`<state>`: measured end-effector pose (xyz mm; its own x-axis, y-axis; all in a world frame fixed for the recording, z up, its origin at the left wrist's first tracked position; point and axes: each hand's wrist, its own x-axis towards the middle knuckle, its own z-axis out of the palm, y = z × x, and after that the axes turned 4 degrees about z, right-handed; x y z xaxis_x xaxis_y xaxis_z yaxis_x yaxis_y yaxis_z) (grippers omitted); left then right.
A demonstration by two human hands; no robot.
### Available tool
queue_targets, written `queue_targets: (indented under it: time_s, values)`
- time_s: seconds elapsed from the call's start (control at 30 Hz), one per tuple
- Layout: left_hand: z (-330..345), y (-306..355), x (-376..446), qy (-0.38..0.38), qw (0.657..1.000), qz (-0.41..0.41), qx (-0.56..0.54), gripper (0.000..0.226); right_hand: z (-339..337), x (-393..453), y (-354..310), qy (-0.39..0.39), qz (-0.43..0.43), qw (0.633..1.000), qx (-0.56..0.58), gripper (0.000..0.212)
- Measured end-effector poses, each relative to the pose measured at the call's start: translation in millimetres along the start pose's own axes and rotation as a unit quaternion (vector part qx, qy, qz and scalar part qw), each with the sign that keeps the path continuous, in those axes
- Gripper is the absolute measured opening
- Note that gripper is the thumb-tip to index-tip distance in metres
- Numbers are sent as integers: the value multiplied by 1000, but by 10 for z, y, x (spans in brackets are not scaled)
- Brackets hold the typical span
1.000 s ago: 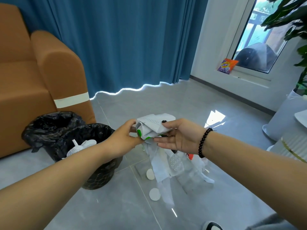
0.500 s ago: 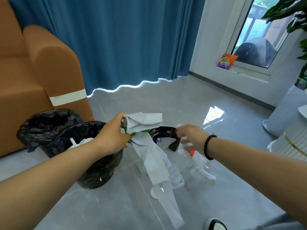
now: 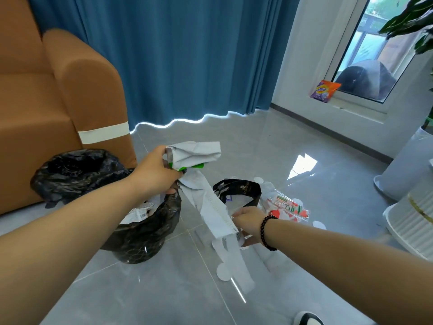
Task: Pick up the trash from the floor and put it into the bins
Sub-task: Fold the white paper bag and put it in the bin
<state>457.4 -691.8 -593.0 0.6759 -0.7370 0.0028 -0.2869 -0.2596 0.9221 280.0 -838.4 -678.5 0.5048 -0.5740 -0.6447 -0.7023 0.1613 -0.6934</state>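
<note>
Grey glossy tile floor (image 3: 269, 146) fills a room with a blue curtain (image 3: 182, 55) and an orange sofa (image 3: 46, 90). Seen from above, a person's left hand (image 3: 155, 174) grips a crumpled wad of white paper (image 3: 195, 154) with green marks, held up just above two bins lined with black bags: the near bin (image 3: 143, 233), which already holds white scraps, and the far bin (image 3: 72, 172) against the sofa. A long paper strip (image 3: 210, 207) trails from the wad down toward the floor. The right hand (image 3: 248, 225), wearing a black bead bracelet (image 3: 267, 231), reaches low among the floor litter; its fingers are hidden, so its grip cannot be told. Just beyond it lie a black wrapper (image 3: 243, 191), a red and white packet (image 3: 290, 208) and white paper discs (image 3: 222, 273).

The step in hand looks like gathering litter. Next, the left hand likely needs to lower the wad over the near bin and release it, keeping the trailing strip inside the rim.
</note>
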Motion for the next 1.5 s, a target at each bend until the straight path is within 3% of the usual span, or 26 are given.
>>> queue_targets:
  time_s: [0.2,0.43,0.63,0.83,0.93,1.0,1.17,1.23,1.33,1.5]
  values:
    - [-310,15,106,-8,996,21,86,38,174,84,-141,-15,13,998,61,23]
    - [-875,-372,167,13,963,-37,267,45,643,252,-400,-7,-22,993,117,15]
    - [-1301,-583,129,32,939,-102,327,49,1024,456,-725,-16,1,978,210,3]
    - [-1595,-672,148,53,927,-145,342,51,1484,740,-1154,-6,2,967,256,12]
    - [-1591,-719,177,38,930,-138,340,55,1685,885,-1279,51,-62,990,111,22]
    - [-1553,-716,192,11,934,-121,336,56,1718,804,-1374,114,-130,985,21,30]
    - [-1345,-585,171,-49,956,-88,275,48,1341,243,-1443,83,-270,959,-17,18]
    - [-1197,-486,154,-84,961,-61,255,35,1025,-16,-1341,54,-321,941,-97,30]
    - [-940,-277,77,-136,968,-27,211,33,588,-375,-1170,60,-394,881,-256,47]
    - [-519,69,-122,-172,982,8,82,38,118,-772,-859,116,-432,829,-335,42]
